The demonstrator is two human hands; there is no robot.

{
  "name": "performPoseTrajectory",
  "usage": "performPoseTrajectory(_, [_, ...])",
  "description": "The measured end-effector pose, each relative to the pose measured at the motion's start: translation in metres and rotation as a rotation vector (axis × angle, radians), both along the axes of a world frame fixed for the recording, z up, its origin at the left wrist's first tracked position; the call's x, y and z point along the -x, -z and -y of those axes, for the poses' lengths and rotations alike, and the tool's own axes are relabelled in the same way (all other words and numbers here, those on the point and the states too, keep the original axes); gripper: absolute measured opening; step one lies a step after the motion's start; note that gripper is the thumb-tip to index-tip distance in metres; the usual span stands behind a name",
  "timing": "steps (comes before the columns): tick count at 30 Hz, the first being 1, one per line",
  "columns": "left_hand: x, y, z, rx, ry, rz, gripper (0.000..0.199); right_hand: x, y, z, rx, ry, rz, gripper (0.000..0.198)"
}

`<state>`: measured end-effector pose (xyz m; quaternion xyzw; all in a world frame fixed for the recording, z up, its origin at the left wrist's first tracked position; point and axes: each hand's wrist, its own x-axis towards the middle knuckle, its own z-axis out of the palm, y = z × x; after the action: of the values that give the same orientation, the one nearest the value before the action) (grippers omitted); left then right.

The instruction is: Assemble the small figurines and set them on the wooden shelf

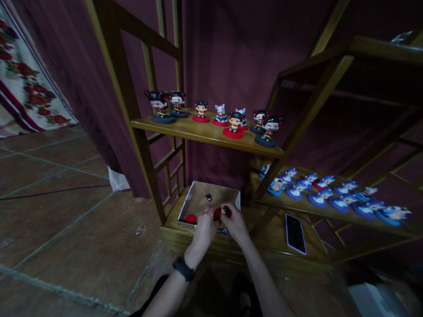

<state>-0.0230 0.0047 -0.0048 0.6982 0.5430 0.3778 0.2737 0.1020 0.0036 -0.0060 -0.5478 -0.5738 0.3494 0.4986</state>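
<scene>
Above the front of a shallow cardboard box (pixel 191 191), my two hands are close together. My left hand (pixel 205 228) is closed on a round red base (pixel 217 214). A small black-haired figurine (pixel 226 211) is gripped by the fingers of my right hand (pixel 236 223), right against the red base; whether the two are joined I cannot tell. Inside the box lie another small dark-haired figurine piece (pixel 208 197) and a loose red disc (pixel 191 218). My fingers hide part of the box's front side.
A wooden shelf (pixel 198 132) above holds several figurines on black or red bases. On a lower shelf (pixel 307 207) to the right stand several blue-and-white figurines. A phone (pixel 295 233) lies on the bottom board. A dark curtain (pixel 224 53) hangs behind.
</scene>
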Motion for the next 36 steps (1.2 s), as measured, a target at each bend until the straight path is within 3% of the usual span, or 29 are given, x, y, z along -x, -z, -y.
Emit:
performPoseTrajectory(5, [0.001,0.003,0.001,0.003,0.026,0.006,0.045,-0.005,0.000,-0.003,0.018,-0.072,0.081,0.026])
performPoseTrajectory(18, [0.001,0.003,0.003,0.041,0.019,0.052,0.046,-0.006,-0.006,0.000,0.042,-0.088,0.182,0.022])
performPoseTrajectory(21, [0.000,0.006,0.000,0.087,-0.030,0.191,0.043,-0.004,-0.004,-0.001,0.046,-0.096,0.103,0.026])
performPoseTrajectory(25, [0.001,0.008,-0.006,0.203,-0.104,0.591,0.038,-0.003,-0.001,-0.002,0.089,-0.069,-0.131,0.042])
performPoseTrajectory(28, [0.001,0.008,-0.009,0.283,-0.132,0.864,0.040,-0.002,0.001,-0.002,0.146,-0.017,-0.264,0.035])
performPoseTrajectory(36, [0.000,0.000,-0.004,0.391,-0.062,1.037,0.049,0.001,0.000,0.000,0.269,-0.114,-0.534,0.039])
